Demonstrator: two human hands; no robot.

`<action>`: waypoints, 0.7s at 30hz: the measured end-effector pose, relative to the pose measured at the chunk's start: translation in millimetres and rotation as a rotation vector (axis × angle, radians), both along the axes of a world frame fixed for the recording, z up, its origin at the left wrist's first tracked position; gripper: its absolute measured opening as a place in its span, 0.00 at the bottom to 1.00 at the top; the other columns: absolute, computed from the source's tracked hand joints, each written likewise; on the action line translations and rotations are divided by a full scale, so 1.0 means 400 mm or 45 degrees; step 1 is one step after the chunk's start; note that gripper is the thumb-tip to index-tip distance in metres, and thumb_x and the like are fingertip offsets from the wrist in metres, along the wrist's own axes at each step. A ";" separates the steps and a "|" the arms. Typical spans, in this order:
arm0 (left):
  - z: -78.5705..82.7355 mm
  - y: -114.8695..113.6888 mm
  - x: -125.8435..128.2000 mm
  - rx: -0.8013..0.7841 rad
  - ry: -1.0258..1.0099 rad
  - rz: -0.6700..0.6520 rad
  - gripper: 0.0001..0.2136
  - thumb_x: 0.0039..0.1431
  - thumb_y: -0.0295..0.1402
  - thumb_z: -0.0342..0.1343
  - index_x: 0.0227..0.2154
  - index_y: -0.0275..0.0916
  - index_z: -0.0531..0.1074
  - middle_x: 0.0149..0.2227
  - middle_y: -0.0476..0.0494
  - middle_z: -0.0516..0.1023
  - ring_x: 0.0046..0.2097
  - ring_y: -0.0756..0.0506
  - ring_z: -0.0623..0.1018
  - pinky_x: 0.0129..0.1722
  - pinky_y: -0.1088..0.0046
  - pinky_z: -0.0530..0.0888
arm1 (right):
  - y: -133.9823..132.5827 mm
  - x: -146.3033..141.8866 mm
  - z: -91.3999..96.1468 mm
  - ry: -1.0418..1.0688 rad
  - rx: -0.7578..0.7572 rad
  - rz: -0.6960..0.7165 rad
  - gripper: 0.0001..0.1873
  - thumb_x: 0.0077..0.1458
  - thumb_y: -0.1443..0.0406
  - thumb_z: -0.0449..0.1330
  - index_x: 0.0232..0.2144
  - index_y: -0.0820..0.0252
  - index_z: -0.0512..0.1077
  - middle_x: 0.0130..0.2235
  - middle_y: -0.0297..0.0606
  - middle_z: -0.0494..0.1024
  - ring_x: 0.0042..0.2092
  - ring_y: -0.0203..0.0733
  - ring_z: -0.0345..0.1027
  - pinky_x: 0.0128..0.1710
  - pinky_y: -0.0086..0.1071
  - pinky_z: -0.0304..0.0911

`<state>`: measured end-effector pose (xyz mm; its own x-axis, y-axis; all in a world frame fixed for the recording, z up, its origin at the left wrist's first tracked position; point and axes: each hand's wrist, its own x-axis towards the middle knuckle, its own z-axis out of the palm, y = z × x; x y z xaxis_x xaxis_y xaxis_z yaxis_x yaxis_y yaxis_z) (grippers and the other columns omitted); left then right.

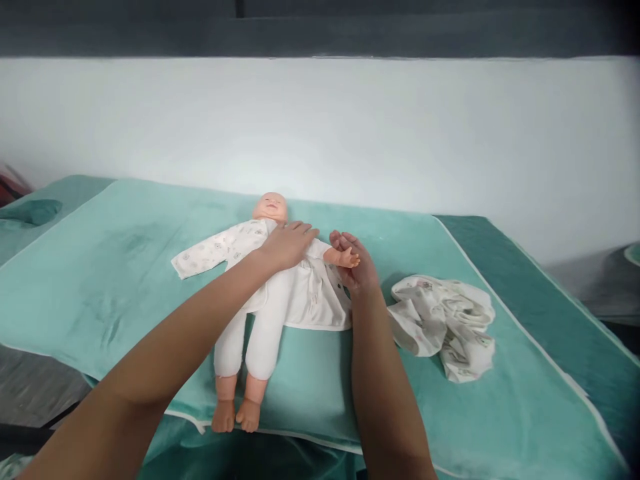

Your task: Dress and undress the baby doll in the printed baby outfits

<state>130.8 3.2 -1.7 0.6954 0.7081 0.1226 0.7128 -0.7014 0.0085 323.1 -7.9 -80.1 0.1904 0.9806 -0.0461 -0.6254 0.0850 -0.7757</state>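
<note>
A baby doll (270,207) lies face up on a green covered mattress, its feet toward me. It wears white trousers (267,327) and a white printed top (247,237). One sleeve lies stretched out to the left; a loose part of the top (317,300) spreads to the right beside the trousers. My left hand (289,245) rests flat on the doll's chest and shoulder, fingers extended. My right hand (361,267) is palm up, fingers loosely curved, behind the doll's bare forearm and hand (343,257); its thumb side is partly hidden.
Crumpled white printed cloth (445,320) lies to the right of my right forearm. The green mattress cover (125,267) has white piping along its edges. Behind it stands a white wall (320,133). A darker green section (530,300) runs along the right side.
</note>
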 end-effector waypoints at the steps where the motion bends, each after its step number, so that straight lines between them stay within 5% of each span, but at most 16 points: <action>1: -0.002 0.003 0.019 0.003 0.063 -0.026 0.24 0.62 0.29 0.56 0.61 0.39 0.64 0.62 0.37 0.71 0.63 0.39 0.69 0.61 0.57 0.65 | -0.003 -0.007 0.001 -0.076 0.018 0.018 0.17 0.45 0.65 0.73 0.35 0.55 0.71 0.42 0.35 0.81 0.44 0.35 0.77 0.45 0.28 0.73; 7: 0.010 0.008 0.047 0.097 0.228 -0.037 0.15 0.62 0.27 0.54 0.51 0.37 0.69 0.52 0.37 0.76 0.53 0.38 0.74 0.48 0.60 0.69 | -0.025 -0.004 -0.008 -1.289 -0.175 -0.122 0.13 0.56 0.55 0.62 0.30 0.59 0.74 0.33 0.40 0.81 0.37 0.40 0.75 0.34 0.30 0.71; 12: 0.061 -0.003 0.012 0.304 0.220 0.081 0.18 0.62 0.22 0.50 0.53 0.40 0.69 0.51 0.34 0.75 0.52 0.36 0.74 0.47 0.56 0.68 | -0.030 -0.017 -0.018 -1.779 -0.315 0.005 0.19 0.44 0.53 0.71 0.20 0.54 0.67 0.29 0.40 0.77 0.38 0.49 0.73 0.36 0.36 0.64; 21: 0.074 -0.020 0.013 0.318 0.387 0.153 0.17 0.63 0.21 0.48 0.51 0.41 0.72 0.51 0.34 0.75 0.54 0.35 0.73 0.51 0.52 0.67 | -0.033 0.008 -0.032 -1.753 0.015 -0.074 0.02 0.50 0.64 0.54 0.29 0.56 0.67 0.30 0.39 0.77 0.32 0.42 0.64 0.33 0.33 0.56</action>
